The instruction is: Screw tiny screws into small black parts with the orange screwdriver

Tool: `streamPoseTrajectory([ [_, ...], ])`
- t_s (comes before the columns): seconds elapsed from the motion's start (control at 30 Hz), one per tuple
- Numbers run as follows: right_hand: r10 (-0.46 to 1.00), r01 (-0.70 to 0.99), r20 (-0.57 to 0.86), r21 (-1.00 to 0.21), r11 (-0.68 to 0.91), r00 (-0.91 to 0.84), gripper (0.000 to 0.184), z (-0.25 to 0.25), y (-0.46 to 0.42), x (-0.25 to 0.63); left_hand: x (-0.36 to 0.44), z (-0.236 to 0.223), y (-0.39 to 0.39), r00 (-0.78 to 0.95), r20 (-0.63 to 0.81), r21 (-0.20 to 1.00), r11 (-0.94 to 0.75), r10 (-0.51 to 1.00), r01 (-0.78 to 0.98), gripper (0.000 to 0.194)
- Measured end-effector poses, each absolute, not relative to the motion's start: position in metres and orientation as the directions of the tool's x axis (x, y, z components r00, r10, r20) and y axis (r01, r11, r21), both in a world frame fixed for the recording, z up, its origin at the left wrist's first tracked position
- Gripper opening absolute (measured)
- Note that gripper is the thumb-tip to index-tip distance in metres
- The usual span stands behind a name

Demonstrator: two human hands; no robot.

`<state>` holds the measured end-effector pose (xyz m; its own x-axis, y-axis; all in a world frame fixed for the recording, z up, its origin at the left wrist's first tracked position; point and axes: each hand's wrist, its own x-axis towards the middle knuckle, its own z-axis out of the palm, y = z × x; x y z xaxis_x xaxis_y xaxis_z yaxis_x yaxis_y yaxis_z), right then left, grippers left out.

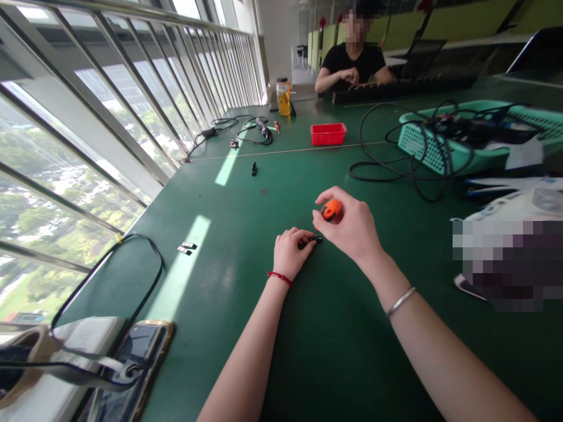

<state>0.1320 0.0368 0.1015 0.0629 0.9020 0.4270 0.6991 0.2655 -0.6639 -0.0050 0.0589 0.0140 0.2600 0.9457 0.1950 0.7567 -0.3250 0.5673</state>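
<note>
An orange-and-black screwdriver is gripped by its handle in my right hand, its thin shaft pointing down to the left. Under its tip, my left hand pins a small black part against the green tabletop. Most of that part is hidden by my fingers, so its kind is unclear. Another small black piece stands farther off on the table. Two small flat pieces, dark and silvery, lie to the left in a strip of sunlight.
A red tray, a bottle of yellow liquid and a tangle of cables sit farther back. At right is a teal basket with trailing cords. A phone lies front left. Across the table sits another person.
</note>
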Motion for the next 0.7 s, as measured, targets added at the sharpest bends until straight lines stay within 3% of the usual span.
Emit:
streamPoseTrajectory([
  [0.2,0.887,0.721,0.459,-0.629,0.290,0.044,0.035,0.1033,0.0366,0.1319,-0.0049,0.0134,0.0598,0.262,0.195,0.567,-0.327,0.945,0.756,0.008],
  [0.33,0.892,0.796,0.442,-0.571,0.201,0.091,0.025,0.1008,0.0376,0.1307,-0.0046,0.0150,0.0583,0.267,0.198,0.572,-0.332,0.943,0.750,0.008],
  [0.5,0.904,0.745,0.423,-0.622,0.240,0.062,0.017,0.1000,0.0378,0.1310,-0.0042,0.0143,0.0580,0.256,0.196,0.562,-0.323,0.946,0.762,0.008],
  [0.6,0.905,0.685,0.423,-0.671,0.284,0.039,0.027,0.1018,0.0368,0.1313,-0.0042,0.0130,0.0592,0.251,0.191,0.560,-0.316,0.949,0.766,0.008],
  [0.7,0.892,0.711,0.450,-0.642,0.286,0.047,0.034,0.1024,0.0362,0.1310,-0.0044,0.0126,0.0596,0.255,0.194,0.564,-0.320,0.947,0.761,0.008],
])
